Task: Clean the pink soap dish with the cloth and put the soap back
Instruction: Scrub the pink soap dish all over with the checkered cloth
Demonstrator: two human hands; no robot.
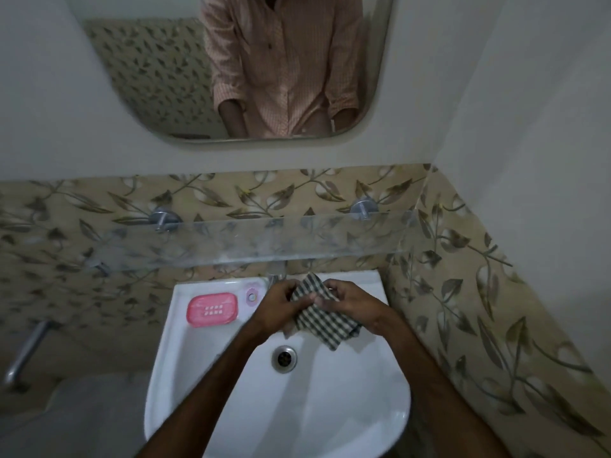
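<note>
A checked cloth (322, 317) is held over the white sink (211, 375) by both hands. My left hand (276, 309) pinches its left edge and my right hand (350, 307) grips its upper right part. The pink soap dish (212, 309) sits on the sink's back left ledge, left of my hands, with a slotted drain grid in its middle and nothing lying in it. I see no soap bar in this view.
A small pink round item (252, 296) lies on the ledge beside the dish. The tap (276, 276) stands behind my hands. A glass shelf (251, 242) juts out above the sink. The drain (283, 358) is below the cloth. A mirror (258, 67) hangs above.
</note>
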